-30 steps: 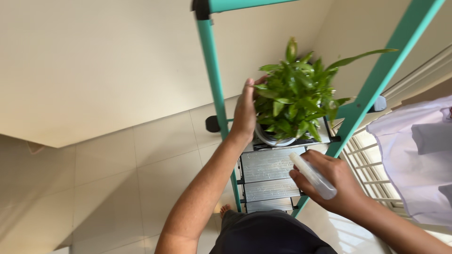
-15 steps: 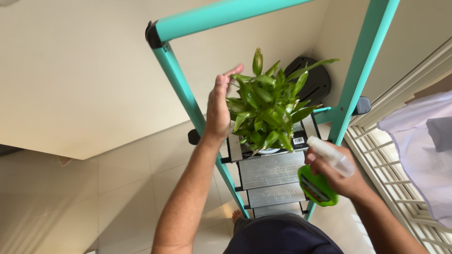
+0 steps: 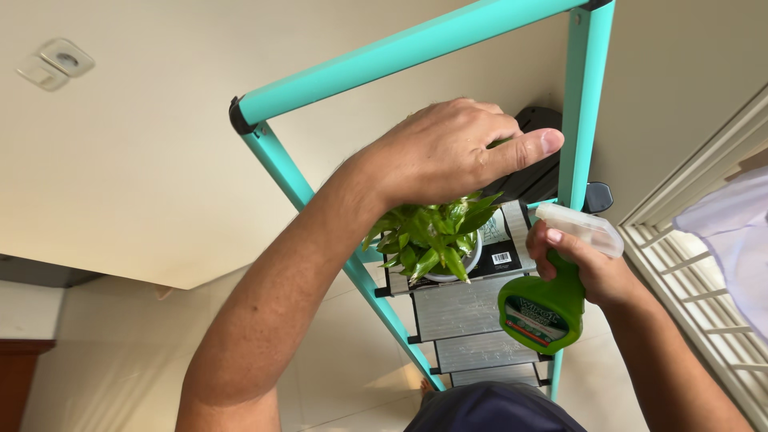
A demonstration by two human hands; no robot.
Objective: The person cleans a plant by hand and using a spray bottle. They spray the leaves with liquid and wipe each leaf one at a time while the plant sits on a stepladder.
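Fingers [image 3: 488, 128] of left hand [image 3: 448, 152] cup plant [image 3: 428, 236]; right hand [image 3: 588, 268] grips spray bottle [image 3: 548, 308].

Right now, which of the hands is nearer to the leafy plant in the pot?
Left. The left hand rests on top of the potted plant, covering its upper leaves. The right hand holds a green spray bottle off to the plant's right, apart from it.

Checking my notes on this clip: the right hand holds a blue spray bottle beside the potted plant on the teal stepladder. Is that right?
Not quite. In the head view the spray bottle in the right hand is green, not blue. It is beside the potted plant on the teal stepladder.
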